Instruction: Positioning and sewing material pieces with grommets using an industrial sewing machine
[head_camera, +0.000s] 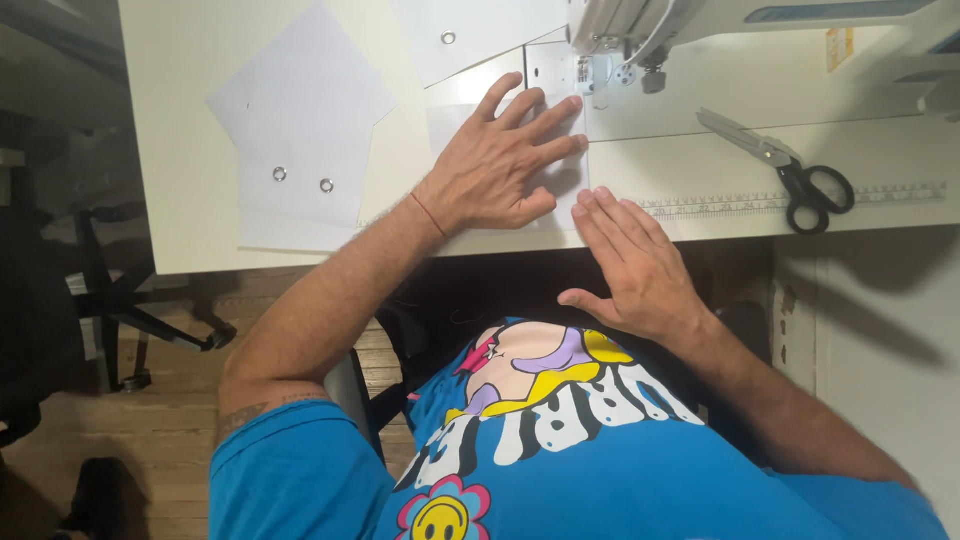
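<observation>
My left hand (500, 165) lies flat with fingers spread on a white fabric piece (465, 100) on the sewing table (180, 220), fingertips close to the needle of the white sewing machine (640, 30). At the table's front edge, my right hand (630, 260) rests flat with fingers together, touching the near end of the same white piece. Neither hand grips anything.
A stack of white pieces with two metal eyelets (300, 130) lies to the left. Another white piece with an eyelet (470, 35) is at the back. Black-handled scissors (790, 170) lie to the right, above a printed ruler strip (780, 202). A black chair (120, 290) stands at left.
</observation>
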